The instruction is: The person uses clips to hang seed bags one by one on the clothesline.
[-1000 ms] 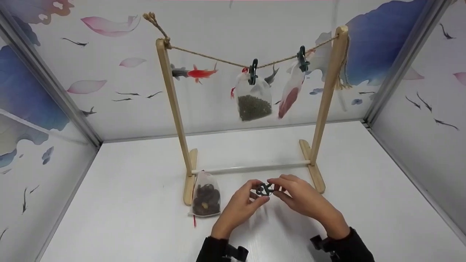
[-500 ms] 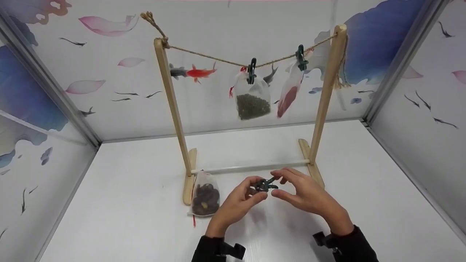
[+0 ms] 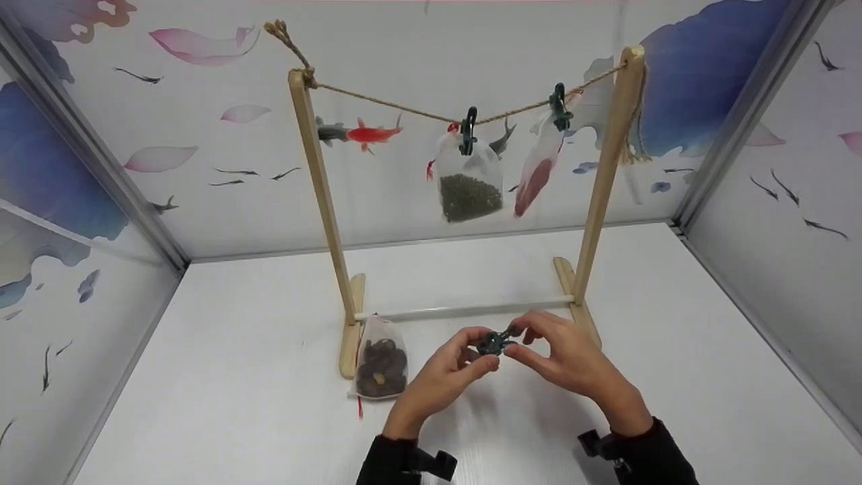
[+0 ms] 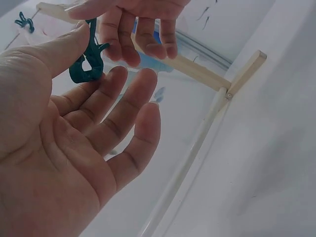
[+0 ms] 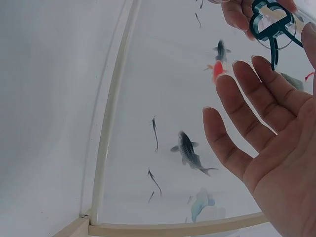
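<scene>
A dark green plastic clip point(image 3: 493, 342) is between the two hands, above the tabletop. My left hand point(image 3: 452, 367) holds the looped jaw end between thumb and fingers. From the other side, my right hand point(image 3: 562, 353) has thumb and fingers at the two spread handles. The right wrist view shows the green clip point(image 5: 271, 24) with its legs splayed and a thin wire ring. Left of the hands a sheer pouch point(image 3: 381, 360) of dark brown pieces leans by the wooden stand point(image 3: 326, 202), its red tassel on the table.
A rope point(image 3: 384, 103) sags between the stand's posts. From it, clips hold a pouch of green beans point(image 3: 470, 195) and a pouch with reddish contents point(image 3: 537, 182). A white crossbar point(image 3: 465, 311) runs low behind the hands. Printed panels wall the white table point(image 3: 236, 377).
The right hand's thumb and fingers parted on the clip's handles, then closed in on them again. The clip has turned a little in the left hand. The hanging pouches stay put.
</scene>
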A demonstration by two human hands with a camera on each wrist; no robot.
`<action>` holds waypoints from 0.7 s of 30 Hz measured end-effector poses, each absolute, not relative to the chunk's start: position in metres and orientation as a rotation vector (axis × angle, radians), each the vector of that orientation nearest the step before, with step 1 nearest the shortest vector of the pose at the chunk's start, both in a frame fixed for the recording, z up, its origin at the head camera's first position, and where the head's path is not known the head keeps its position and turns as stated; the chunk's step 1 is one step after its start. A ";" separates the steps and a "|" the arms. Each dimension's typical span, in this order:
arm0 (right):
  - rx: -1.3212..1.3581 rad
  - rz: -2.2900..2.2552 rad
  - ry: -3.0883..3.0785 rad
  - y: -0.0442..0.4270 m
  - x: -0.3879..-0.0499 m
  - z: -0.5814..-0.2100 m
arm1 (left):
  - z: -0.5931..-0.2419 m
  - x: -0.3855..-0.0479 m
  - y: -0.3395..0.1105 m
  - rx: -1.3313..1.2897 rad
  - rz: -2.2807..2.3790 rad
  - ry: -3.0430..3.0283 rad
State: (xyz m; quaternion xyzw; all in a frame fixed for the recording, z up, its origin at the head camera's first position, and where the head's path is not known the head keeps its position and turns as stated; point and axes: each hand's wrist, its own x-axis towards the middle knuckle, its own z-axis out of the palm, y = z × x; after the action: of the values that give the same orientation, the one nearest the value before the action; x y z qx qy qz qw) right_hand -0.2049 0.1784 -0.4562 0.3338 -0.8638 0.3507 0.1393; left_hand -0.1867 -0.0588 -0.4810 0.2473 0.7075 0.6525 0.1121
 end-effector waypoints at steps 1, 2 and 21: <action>0.962 1.026 -2.478 0.178 -0.205 -0.456 | -0.481 -0.187 -0.059 0.731 1.922 2.068; 0.961 1.037 -2.460 0.177 -0.205 -0.456 | -0.481 -0.187 -0.059 0.736 1.928 2.060; 1.110 1.174 -2.084 0.170 -0.207 -0.455 | -0.481 -0.188 -0.059 0.822 1.965 2.064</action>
State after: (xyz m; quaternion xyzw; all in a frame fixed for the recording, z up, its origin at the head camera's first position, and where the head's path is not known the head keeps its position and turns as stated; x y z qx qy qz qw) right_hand -0.2068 0.1703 -0.4547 0.4077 -0.7652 0.4311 0.2496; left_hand -0.1881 -0.0594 -0.4809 0.2762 0.6933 0.6598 0.0876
